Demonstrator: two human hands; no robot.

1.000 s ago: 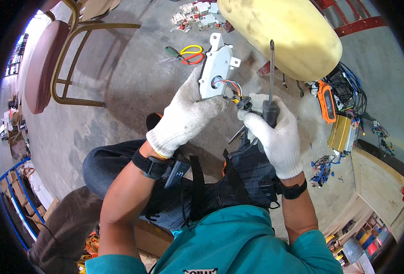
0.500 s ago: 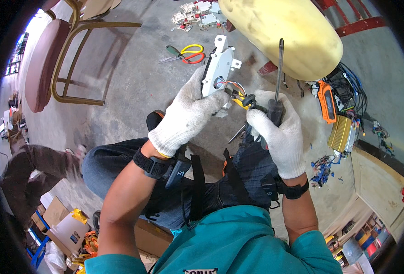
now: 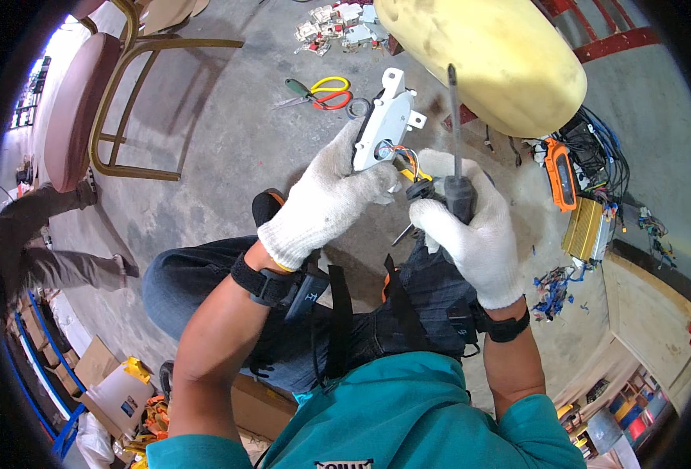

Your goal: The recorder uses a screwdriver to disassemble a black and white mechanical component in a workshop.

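Both my hands wear white knitted gloves. My left hand [image 3: 326, 187] grips a white plastic housing [image 3: 391, 125] by its lower left side, thumb across the near end. Thin coloured wires [image 3: 408, 155] come out of a round hole in the housing and run toward a black cable piece [image 3: 420, 188] with a yellow part beside it. My right hand [image 3: 478, 234] is closed round the black handle of a screwdriver [image 3: 455, 129], its shaft pointing up and away. The right thumb and fingers are also at the black cable piece; their exact hold on it is hidden.
Scissors [image 3: 333, 92] and a grey ring [image 3: 358, 108] lie on the floor beyond my left hand. A large yellow rounded object [image 3: 490, 62] stands ahead. At right are an orange-framed device [image 3: 560, 173], a gold box [image 3: 582, 227] and cables. A chair [image 3: 80, 109] and a walking person's legs [image 3: 72, 266] are at left.
The housing has shifted slightly right and toward me with my left hand, uncovering the grey ring. The screwdriver's tip has swung left. The person at left has stepped on.
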